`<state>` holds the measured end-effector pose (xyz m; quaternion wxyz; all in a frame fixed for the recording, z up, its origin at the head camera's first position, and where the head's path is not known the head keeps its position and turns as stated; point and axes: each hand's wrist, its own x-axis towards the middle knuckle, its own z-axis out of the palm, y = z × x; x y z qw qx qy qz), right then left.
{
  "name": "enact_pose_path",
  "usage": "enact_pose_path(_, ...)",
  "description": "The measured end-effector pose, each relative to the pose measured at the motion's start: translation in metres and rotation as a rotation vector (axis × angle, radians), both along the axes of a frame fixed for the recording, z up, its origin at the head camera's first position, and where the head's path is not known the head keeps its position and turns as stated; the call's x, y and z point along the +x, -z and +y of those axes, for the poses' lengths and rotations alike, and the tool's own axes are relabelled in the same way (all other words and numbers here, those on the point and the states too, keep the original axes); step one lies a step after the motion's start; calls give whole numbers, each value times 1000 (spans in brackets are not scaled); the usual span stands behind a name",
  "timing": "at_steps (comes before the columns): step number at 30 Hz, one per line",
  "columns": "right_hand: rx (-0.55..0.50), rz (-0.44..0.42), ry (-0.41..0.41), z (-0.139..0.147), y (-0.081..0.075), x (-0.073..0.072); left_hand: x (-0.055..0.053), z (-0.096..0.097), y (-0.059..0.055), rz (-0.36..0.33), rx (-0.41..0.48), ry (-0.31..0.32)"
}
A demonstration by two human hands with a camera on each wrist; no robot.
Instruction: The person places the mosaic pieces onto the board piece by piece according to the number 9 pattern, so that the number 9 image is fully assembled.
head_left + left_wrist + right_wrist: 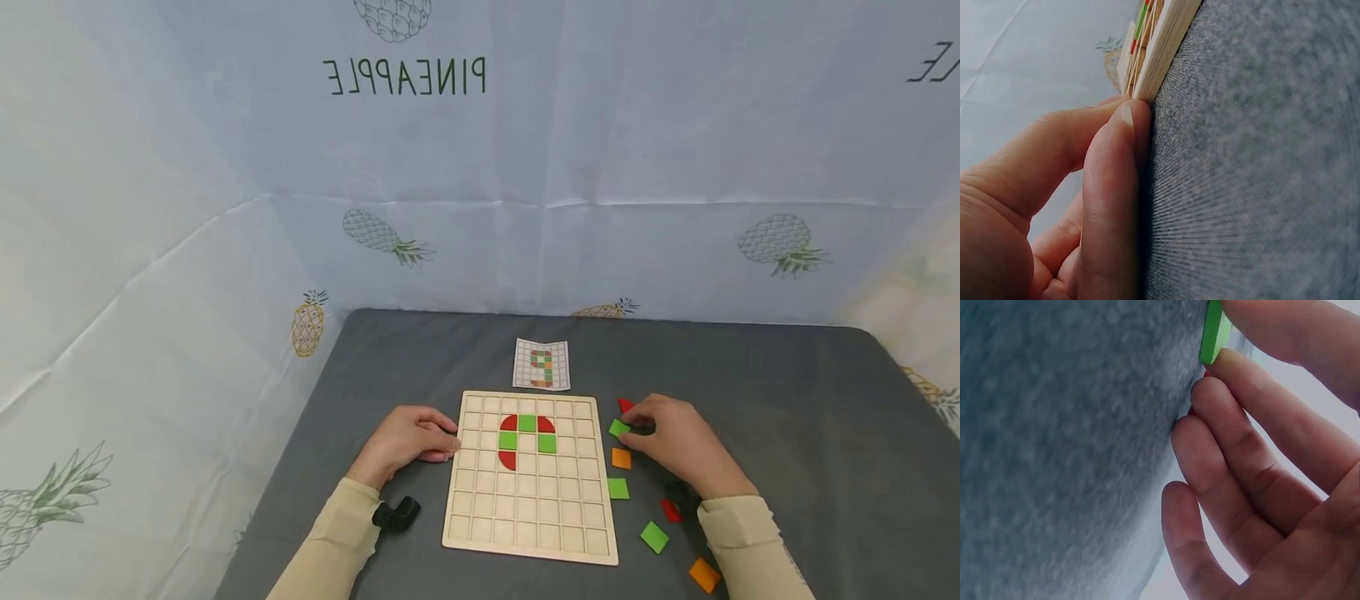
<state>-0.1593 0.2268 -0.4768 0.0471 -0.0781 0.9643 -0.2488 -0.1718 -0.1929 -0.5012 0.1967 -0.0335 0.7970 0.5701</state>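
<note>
Your left hand [408, 437] pinches the left edge of the wooden board [527, 487], probably so it cannot slide, while your right hand [678, 437] pinches a green tile [618, 427] just right of the board, where loose tiles [655, 537] seem placed for easy reach

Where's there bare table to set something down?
Bare table lies right of the right hand, out to the right edge, and left of the card, beyond the left hand. The lower rows of the board are bare too. Crowded: between board and right sleeve, where loose tiles lie.
</note>
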Motion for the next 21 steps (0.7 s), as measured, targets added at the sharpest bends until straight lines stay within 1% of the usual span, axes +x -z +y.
enact_pose_path(7, -30, -11, 8, 4, 1, 0, 1, -2, 1, -3, -1, -13)
enact_pose_path(14, -20, 9, 0, 1, 3, -3, 0, -3, 0, -3, 6, -15)
enact_pose_path(21, -13, 7, -3, 7, -1, 0, 0, -1, 0, 2, 3, -3)
